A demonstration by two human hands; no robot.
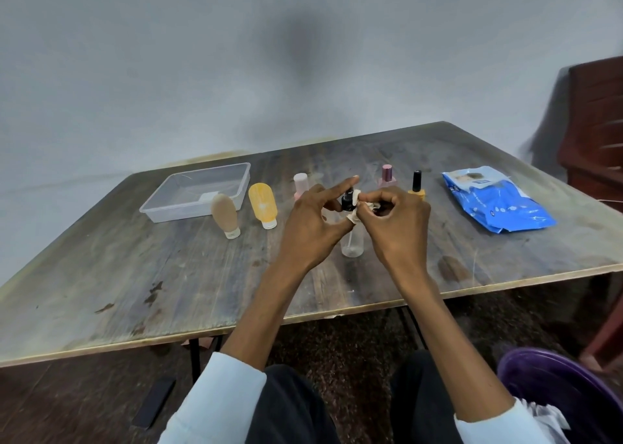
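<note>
Both hands are up over the worn grey wooden table [135, 292], meeting at one point. Left hand [313, 221] grips the clear plastic spray bottle [352, 243] near its shoulder, index finger sticking straight out past it. Right hand [396, 219] pinches a small white wipe [356, 197], bunched against the black pump cap [347, 201].

The bottle sits between the two hands, long axis near upright: cap at fingertip level, base hanging below the palms. Can't tell whether the base touches the table.

The cap is the work point, just left of the right fingertips and touching the wipe. My read: right hand does the wiping, left only steadies or turns. Next stroke should run around the cap, across the axis, not along it.

Blue plastic wipe pack [495, 201] lies well right of the right hand; not needed yet.
</note>
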